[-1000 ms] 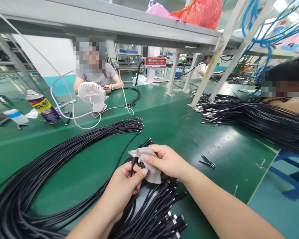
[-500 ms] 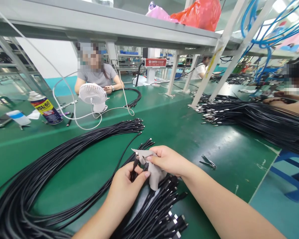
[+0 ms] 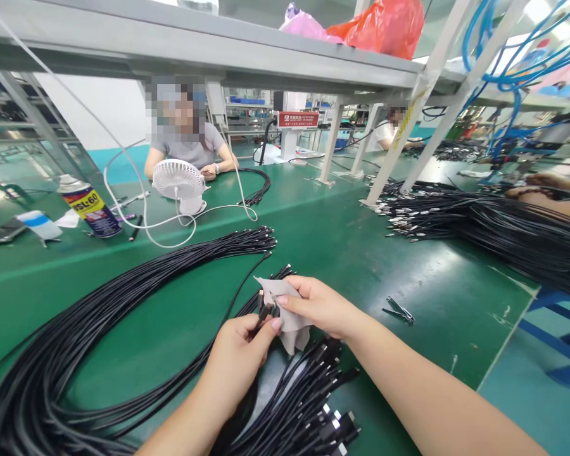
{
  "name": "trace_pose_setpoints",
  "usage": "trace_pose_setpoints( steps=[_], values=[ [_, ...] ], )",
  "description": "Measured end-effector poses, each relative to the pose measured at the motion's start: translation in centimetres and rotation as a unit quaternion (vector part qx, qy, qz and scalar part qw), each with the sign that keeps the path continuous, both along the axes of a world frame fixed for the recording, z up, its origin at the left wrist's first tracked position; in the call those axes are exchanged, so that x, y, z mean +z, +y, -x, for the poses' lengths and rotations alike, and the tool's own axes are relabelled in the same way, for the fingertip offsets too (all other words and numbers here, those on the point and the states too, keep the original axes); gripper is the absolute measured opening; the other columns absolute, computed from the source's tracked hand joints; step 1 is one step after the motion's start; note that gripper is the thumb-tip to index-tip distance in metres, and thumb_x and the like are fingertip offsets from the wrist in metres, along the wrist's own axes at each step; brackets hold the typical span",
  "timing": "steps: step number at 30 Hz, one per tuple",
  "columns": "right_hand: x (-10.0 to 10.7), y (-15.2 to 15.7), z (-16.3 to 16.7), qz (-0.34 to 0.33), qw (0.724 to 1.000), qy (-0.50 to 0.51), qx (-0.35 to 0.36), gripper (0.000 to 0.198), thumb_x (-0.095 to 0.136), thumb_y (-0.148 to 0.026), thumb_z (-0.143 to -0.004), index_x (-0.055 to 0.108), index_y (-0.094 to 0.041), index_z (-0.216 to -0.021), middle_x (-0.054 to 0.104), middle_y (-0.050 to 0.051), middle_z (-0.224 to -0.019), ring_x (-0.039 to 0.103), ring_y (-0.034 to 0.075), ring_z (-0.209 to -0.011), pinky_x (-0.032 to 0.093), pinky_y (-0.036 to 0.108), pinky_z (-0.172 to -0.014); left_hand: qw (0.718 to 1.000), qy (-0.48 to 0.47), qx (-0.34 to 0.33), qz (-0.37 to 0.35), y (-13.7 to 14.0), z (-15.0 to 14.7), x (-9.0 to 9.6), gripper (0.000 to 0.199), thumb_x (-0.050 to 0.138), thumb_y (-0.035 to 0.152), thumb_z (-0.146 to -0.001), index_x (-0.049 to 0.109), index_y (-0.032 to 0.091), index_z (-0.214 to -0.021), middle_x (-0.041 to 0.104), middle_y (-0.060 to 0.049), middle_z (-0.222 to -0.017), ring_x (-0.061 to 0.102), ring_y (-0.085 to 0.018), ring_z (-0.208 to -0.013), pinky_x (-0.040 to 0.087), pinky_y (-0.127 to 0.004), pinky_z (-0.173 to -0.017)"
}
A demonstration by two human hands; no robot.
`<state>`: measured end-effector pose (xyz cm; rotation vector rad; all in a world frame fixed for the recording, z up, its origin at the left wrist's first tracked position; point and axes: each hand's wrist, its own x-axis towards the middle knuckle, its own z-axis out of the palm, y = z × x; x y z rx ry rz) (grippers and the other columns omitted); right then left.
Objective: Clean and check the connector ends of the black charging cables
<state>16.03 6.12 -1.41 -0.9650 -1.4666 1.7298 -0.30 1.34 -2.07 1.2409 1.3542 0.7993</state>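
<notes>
My left hand (image 3: 242, 345) is closed around the plug ends of black cables (image 3: 262, 311), their metal tips pointing up. Pinched in my right hand (image 3: 316, 304) is a grey cloth (image 3: 292, 324), which is folded against the connectors between my two hands. Where cloth and plugs meet is partly hidden by my fingers. Below my hands lies a bundle of black cables with plugs (image 3: 313, 405), spread toward the lower right. A long curved bundle of black cables (image 3: 99, 304) fills the table to the left.
Nail clippers (image 3: 399, 310) lie right of my hands on the green table (image 3: 342, 253). A white fan (image 3: 179, 180) and a spray can (image 3: 91, 208) stand further back. More cables (image 3: 456, 212) cover the right side. Co-workers sit across and at right. A shelf (image 3: 266, 57) runs overhead.
The cloth has shifted slightly and now covers more of the connectors. My left hand has turned a little, and its thumb has moved slightly up and left.
</notes>
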Motion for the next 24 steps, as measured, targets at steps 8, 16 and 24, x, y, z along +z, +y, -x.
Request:
trace_pose_setpoints(
  steps=[8, 16, 24],
  values=[
    [0.8, -0.1, -0.7, -0.162, 0.973, -0.165, 0.001, 0.026, 0.055, -0.038, -0.083, 0.048, -0.018, -0.068, 0.043, -0.004, -0.06, 0.037, 0.01, -0.054, 0.029, 0.022, -0.051, 0.991, 0.032, -0.025, -0.125, 0.0, 0.1, 0.5, 0.032, 0.063, 0.041, -0.074, 0.062, 0.018, -0.053, 0.047, 0.003, -0.05, 0.041, -0.013, -0.05, 0.033, -0.024, -0.049],
    [0.7, -0.6, -0.3, -0.341, 0.881, -0.327, -0.014, 0.03, 0.045, -0.017, -0.089, 0.029, -0.02, -0.064, 0.038, -0.004, -0.058, 0.033, 0.01, -0.054, 0.023, 0.023, -0.052, 0.99, 0.046, -0.028, -0.128, 0.0, 0.1, 0.5, 0.029, 0.063, 0.038, -0.073, 0.066, 0.018, -0.053, 0.059, -0.002, -0.059, 0.052, -0.017, -0.06, 0.039, -0.026, -0.058],
    [1.3, -0.6, -0.3, -0.302, 0.895, -0.328, 0.004, 0.026, 0.043, -0.015, -0.089, 0.031, -0.02, -0.066, 0.042, -0.004, -0.061, 0.036, 0.01, -0.056, 0.026, 0.021, -0.053, 0.999, 0.031, -0.014, -0.042, -0.1, 0.1, 0.3, 0.032, 0.057, 0.047, -0.075, 0.056, 0.018, -0.061, 0.03, 0.008, -0.047, 0.024, -0.009, -0.043, 0.02, -0.023, -0.041]
  ],
)
